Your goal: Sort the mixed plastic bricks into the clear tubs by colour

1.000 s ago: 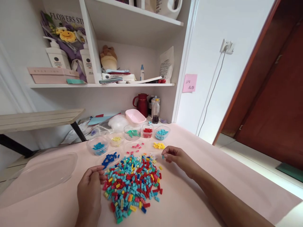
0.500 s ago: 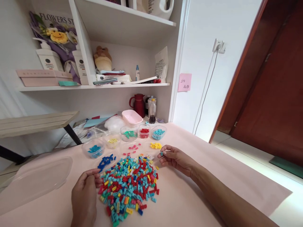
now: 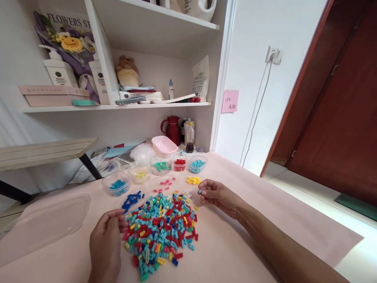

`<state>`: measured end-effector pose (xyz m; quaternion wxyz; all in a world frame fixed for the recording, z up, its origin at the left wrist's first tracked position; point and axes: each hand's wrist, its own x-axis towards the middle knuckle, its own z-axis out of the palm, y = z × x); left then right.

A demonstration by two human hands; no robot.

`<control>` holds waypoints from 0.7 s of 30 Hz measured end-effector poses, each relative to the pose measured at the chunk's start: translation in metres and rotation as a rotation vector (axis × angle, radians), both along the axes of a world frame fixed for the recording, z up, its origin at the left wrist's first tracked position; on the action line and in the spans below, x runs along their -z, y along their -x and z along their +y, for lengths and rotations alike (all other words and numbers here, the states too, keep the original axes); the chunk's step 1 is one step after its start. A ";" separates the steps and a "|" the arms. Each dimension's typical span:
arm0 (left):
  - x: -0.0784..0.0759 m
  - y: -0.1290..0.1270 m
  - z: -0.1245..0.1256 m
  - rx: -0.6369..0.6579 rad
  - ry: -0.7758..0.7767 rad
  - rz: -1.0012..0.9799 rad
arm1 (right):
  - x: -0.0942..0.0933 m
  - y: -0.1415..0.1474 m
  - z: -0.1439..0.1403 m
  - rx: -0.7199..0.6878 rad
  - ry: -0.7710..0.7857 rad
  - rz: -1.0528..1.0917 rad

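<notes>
My right hand (image 3: 216,193) pinches one tiny blue brick (image 3: 199,192) in its fingertips, just past the big pile of bricks (image 3: 160,230) on the tabletop (image 3: 235,251). My left hand (image 3: 106,236) is curled loosely, touching the pile's near edge, holding nothing I can see.

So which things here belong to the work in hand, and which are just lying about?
In use: right hand pinching a light-blue brick; left hand; mixed brick pile; sorting cups.
Lying about: clear lid; red jug; pink tub.
</notes>
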<state>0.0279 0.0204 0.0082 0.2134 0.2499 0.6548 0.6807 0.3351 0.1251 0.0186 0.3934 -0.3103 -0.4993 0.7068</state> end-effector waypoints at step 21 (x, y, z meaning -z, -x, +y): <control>0.001 0.000 -0.001 0.010 -0.016 -0.013 | 0.002 0.005 -0.002 0.017 -0.119 -0.111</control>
